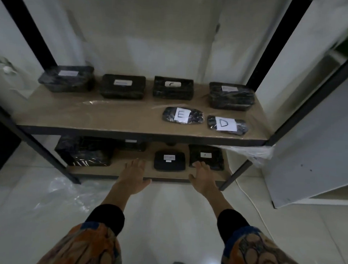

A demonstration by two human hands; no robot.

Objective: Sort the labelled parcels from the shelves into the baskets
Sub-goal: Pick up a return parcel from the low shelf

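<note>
Item: small black wrapped parcel with white label (169, 161), front centre of lower tan wooden shelf (167, 175).
Left hand (134, 175), right hand (204, 179): fingers spread, empty, flanking it.
Risk: label illegible here, so likely misread and mis-sorted. Right fingers overlap neighbouring black film-wrapped parcel (206, 156), so a wrong pick is possible.
Baskets: out of view.

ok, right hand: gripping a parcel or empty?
Empty. The right hand has straight fingers reaching at the lower-shelf parcel; nothing held, cannot tell if touching.
</note>
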